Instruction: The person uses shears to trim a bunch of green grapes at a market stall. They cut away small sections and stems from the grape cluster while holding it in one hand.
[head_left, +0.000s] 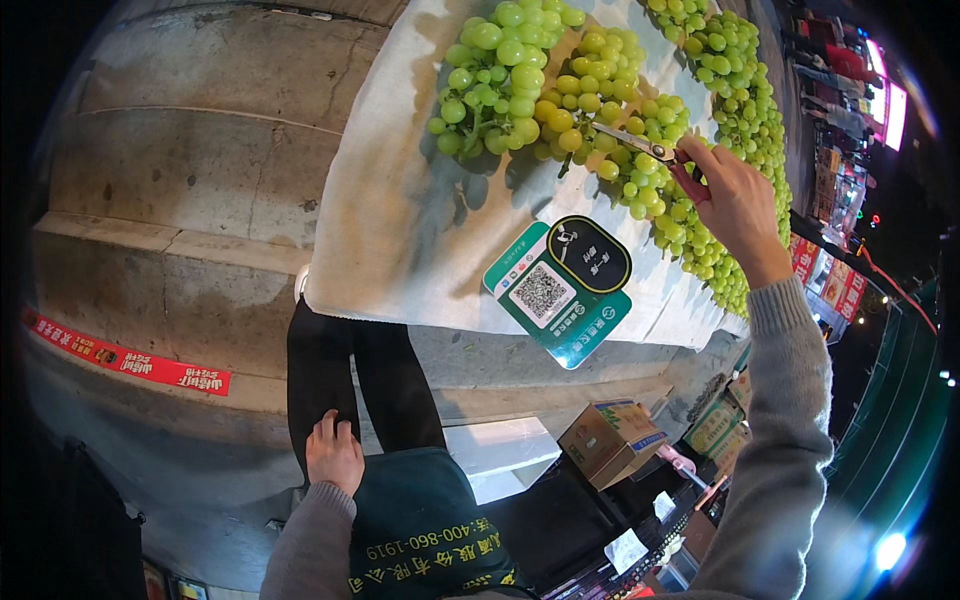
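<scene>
My right hand (731, 191) grips a pair of small scissors (646, 145) by the handles. Their blades point left, the tips among the yellowish grapes of a bunch (592, 75); whether they touch a stem I cannot tell. A greener grape bunch (517, 52) lies to the left of it, with part of its stem showing. More green grapes (739, 90) run along the table's right side. All rest on a white cloth (397, 202). My left hand (335, 454) rests on my black-trousered leg (319, 375), holding nothing, its fingers slightly apart.
A green payment sign (540, 292) bearing a printed code lies at the cloth's near edge. Below stand a white box (506, 450) and a cardboard box (611, 442). Concrete steps (187, 180) rise at left, carrying a red banner strip (127, 360). People (840, 97) are far off at upper right.
</scene>
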